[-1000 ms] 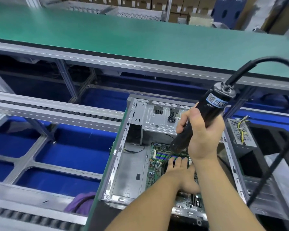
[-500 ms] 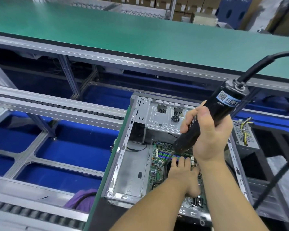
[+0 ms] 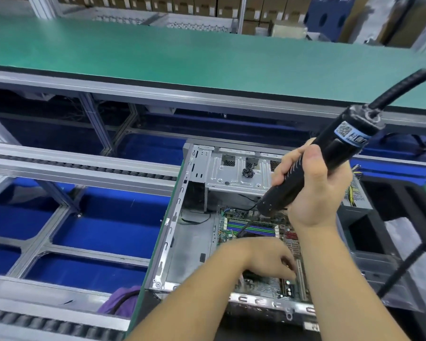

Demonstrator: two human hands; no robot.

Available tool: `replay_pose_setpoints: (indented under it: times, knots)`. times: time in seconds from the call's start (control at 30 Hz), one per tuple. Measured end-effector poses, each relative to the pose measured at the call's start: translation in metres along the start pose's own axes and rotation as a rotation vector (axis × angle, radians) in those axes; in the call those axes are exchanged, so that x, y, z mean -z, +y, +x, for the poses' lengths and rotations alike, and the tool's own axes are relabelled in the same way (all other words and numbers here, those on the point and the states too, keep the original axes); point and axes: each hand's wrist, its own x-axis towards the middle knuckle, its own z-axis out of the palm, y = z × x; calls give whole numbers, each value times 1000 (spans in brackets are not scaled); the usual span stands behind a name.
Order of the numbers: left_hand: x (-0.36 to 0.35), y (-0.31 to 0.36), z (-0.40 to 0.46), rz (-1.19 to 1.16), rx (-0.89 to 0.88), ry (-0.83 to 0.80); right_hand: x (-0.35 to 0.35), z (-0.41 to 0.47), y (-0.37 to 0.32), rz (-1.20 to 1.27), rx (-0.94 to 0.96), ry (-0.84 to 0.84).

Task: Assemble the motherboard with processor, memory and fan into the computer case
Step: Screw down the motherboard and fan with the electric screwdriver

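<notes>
Two Hands at Work Inside the Case

Two hands were seen over the open computer case, which lay on its side at the near edge of the line. The motherboard was already seated on the case floor, its coloured memory slots facing up. An electric screwdriver was gripped firmly by the right hand, fingers wrapped round the black barrel, and its bit was angled down to the board beside the slots. The left hand was laid on the nearer part of the board; whether its fingers were bent round something or merely pressing could not be told, since they were blurred and partly hidden.

A fastening step was judged to be in hand. For a sound result, the driver would best be brought nearer upright over the screw, so the bit was kept from slipping onto the circuitry. The board should be held flat and the trailing cable kept clear.
</notes>
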Motion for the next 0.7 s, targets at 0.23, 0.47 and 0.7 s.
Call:
replay_pose_setpoints:
  times: [0.23, 0.47, 0.7]
  knots:
    - [41, -70, -48, 11, 539, 54, 6, -2, -9, 25, -13, 43]
    - [-10, -103, -46, -261, 537, 225, 5, -24, -1, -10, -86, 4]
    - [-4, -93, -49, -341, 601, 45, 5, -31, 1, -23, -99, 35]
